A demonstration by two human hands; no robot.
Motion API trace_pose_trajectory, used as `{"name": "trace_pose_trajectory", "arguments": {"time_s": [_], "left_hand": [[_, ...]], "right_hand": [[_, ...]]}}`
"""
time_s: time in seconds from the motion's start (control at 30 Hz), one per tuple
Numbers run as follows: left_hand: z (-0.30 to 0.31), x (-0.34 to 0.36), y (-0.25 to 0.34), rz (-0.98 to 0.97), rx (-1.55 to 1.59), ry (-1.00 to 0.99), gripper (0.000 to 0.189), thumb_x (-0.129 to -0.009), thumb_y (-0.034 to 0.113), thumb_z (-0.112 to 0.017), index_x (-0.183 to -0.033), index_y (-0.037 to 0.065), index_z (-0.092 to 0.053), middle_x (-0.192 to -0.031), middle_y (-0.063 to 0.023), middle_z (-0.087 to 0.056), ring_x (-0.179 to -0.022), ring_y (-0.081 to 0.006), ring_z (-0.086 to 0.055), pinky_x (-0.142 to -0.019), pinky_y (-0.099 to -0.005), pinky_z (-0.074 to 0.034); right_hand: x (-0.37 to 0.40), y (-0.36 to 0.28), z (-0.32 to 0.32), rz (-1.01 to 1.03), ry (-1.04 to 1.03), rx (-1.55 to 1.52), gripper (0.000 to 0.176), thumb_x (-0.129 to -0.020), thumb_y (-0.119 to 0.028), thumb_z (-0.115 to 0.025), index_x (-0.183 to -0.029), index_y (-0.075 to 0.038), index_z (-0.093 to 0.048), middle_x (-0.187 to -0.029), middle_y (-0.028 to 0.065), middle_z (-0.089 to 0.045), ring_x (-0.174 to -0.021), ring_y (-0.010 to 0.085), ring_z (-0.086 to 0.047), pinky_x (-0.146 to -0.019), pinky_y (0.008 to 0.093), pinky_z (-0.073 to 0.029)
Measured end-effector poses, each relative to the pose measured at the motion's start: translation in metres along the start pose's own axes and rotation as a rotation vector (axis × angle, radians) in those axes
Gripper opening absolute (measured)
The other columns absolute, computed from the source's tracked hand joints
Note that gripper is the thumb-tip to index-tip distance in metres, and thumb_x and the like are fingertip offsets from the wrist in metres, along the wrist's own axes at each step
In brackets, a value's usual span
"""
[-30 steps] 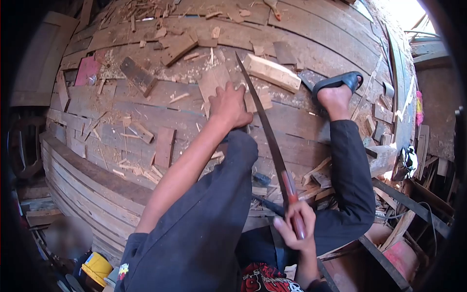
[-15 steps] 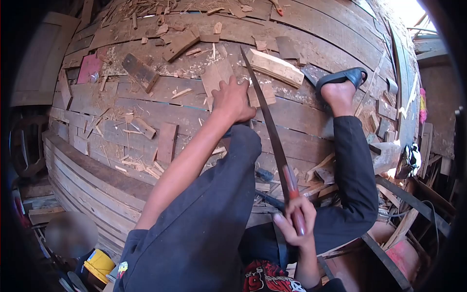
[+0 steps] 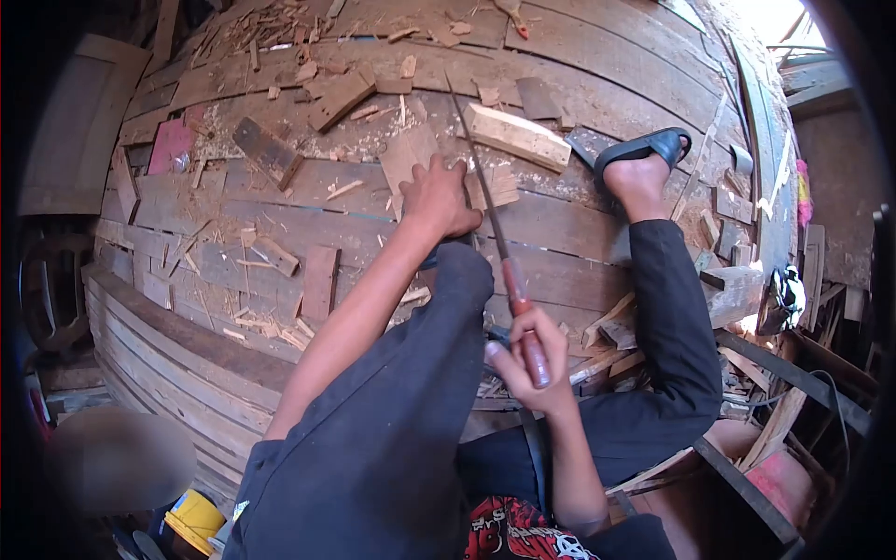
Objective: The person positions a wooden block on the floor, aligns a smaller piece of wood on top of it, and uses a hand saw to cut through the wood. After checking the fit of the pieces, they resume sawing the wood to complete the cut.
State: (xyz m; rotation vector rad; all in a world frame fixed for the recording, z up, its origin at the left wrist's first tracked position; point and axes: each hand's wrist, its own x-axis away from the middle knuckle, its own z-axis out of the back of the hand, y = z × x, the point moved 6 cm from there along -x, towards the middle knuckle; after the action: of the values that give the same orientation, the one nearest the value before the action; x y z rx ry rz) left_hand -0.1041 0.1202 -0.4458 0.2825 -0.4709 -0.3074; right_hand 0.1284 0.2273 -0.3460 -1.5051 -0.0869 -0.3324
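Observation:
My right hand (image 3: pixel 537 359) is wrapped round the reddish-brown handle of a long, dark blade (image 3: pixel 485 187). The blade points up and away, its tip beyond my other hand and its edge seen nearly end-on. My left hand (image 3: pixel 439 198) presses down with spread fingers on a flat, light brown board (image 3: pixel 408 154), beside my bent knee. The blade passes just right of those fingers and over the board's right part. A thick, pale wood block (image 3: pixel 519 136) lies to the right of the blade.
Wood offcuts (image 3: pixel 343 100) and chips are scattered on the plank floor (image 3: pixel 560 229). My sandalled foot (image 3: pixel 639 182) rests at the right. Stacked planks (image 3: pixel 177 345) lie at the left, a pink piece (image 3: pixel 170 147) beyond. A yellow bucket (image 3: pixel 194 519) stands at the lower left, near a blurred round shape.
My right hand has moved left and up with the bladed tool, bringing the blade closer to my left hand and turning it more edge-on. My left hand stays on the board.

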Motion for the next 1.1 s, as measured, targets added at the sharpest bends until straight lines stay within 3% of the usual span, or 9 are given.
{"name": "trace_pose_trajectory", "arguments": {"time_s": [0.2,0.33,0.4,0.5,0.6,0.83,0.9,1.0,1.1], "left_hand": [[0.003,-0.002,0.003,-0.011,-0.016,-0.012,0.077,-0.072,0.035,-0.085,-0.142,0.010,-0.064,-0.143,-0.0214,-0.053,-0.133,-0.0496,-0.054,-0.106,-0.0683,-0.049],[0.000,0.000,0.002,-0.006,-0.024,-0.009,0.078,-0.072,0.036,-0.085,-0.143,0.010,-0.064,-0.142,-0.0213,-0.053,-0.133,-0.0491,-0.054,-0.106,-0.0686,-0.049],[-0.001,0.001,0.002,0.004,-0.016,-0.017,0.079,-0.072,0.035,-0.085,-0.144,0.010,-0.063,-0.143,-0.0214,-0.053,-0.133,-0.0491,-0.053,-0.106,-0.0687,-0.049],[0.002,0.000,0.001,-0.003,-0.014,-0.018,0.080,-0.072,0.035,-0.085,-0.145,0.010,-0.063,-0.143,-0.0216,-0.053,-0.134,-0.0493,-0.053,-0.107,-0.0688,-0.048],[0.003,-0.003,0.002,-0.008,-0.003,-0.009,0.080,-0.072,0.036,-0.085,-0.144,0.010,-0.063,-0.144,-0.0220,-0.052,-0.134,-0.0496,-0.053,-0.107,-0.0687,-0.048],[0.003,0.001,0.003,0.013,-0.011,-0.044,0.080,-0.072,0.036,-0.085,-0.143,0.009,-0.063,-0.144,-0.0225,-0.052,-0.136,-0.0494,-0.052,-0.107,-0.0684,-0.048],[0.006,0.000,0.006,0.011,-0.010,-0.040,0.079,-0.073,0.036,-0.085,-0.143,0.008,-0.063,-0.144,-0.0227,-0.052,-0.136,-0.0495,-0.052,-0.108,-0.0683,-0.047],[0.002,0.000,0.003,0.017,0.003,-0.010,0.078,-0.073,0.035,-0.085,-0.143,0.008,-0.063,-0.144,-0.0232,-0.053,-0.135,-0.0497,-0.052,-0.108,-0.0680,-0.047],[-0.005,0.004,0.000,0.015,0.016,-0.005,0.078,-0.074,0.035,-0.085,-0.143,0.007,-0.063,-0.143,-0.0237,-0.053,-0.134,-0.0498,-0.053,-0.108,-0.0677,-0.047]], "right_hand": [[0.075,-0.013,0.037,0.045,-0.055,0.118,0.032,-0.088,-0.007,-0.086,-0.087,-0.009,-0.054,-0.066,-0.0042,-0.051,-0.056,0.0044,-0.043,-0.055,0.0249,-0.033],[0.034,-0.007,0.023,0.115,-0.039,0.126,0.032,-0.088,-0.008,-0.085,-0.087,-0.009,-0.053,-0.066,-0.0038,-0.052,-0.055,0.0046,-0.044,-0.055,0.0240,-0.033],[-0.010,0.003,0.010,0.001,0.039,-0.015,0.031,-0.088,-0.009,-0.085,-0.088,-0.009,-0.054,-0.065,-0.0048,-0.051,-0.056,0.0042,-0.045,-0.055,0.0236,-0.033],[0.002,-0.003,0.017,-0.014,0.068,-0.077,0.030,-0.090,-0.009,-0.084,-0.089,-0.009,-0.054,-0.065,-0.0058,-0.049,-0.056,0.0035,-0.043,-0.055,0.0236,-0.033],[0.064,0.000,0.027,0.117,-0.021,0.068,0.030,-0.093,-0.009,-0.082,-0.092,-0.009,-0.053,-0.066,-0.0066,-0.046,-0.057,0.0026,-0.040,-0.054,0.0239,-0.031],[-0.004,0.012,0.011,0.037,0.074,-0.049,0.032,-0.088,-0.007,-0.085,-0.088,-0.009,-0.053,-0.064,-0.0066,-0.049,-0.054,0.0022,-0.042,-0.055,0.0221,-0.032],[-0.001,0.007,0.012,-0.027,0.076,-0.097,0.032,-0.087,-0.006,-0.085,-0.087,-0.009,-0.053,-0.064,-0.0062,-0.049,-0.054,0.0027,-0.043,-0.055,0.0224,-0.033],[0.059,0.010,0.028,0.106,0.024,0.059,0.032,-0.088,-0.006,-0.084,-0.087,-0.009,-0.052,-0.064,-0.0057,-0.047,-0.055,0.0040,-0.042,-0.055,0.0243,-0.032],[0.057,0.014,0.026,0.140,0.041,0.059,0.033,-0.089,-0.007,-0.084,-0.087,-0.009,-0.052,-0.065,-0.0047,-0.047,-0.056,0.0050,-0.041,-0.055,0.0249,-0.033]]}}
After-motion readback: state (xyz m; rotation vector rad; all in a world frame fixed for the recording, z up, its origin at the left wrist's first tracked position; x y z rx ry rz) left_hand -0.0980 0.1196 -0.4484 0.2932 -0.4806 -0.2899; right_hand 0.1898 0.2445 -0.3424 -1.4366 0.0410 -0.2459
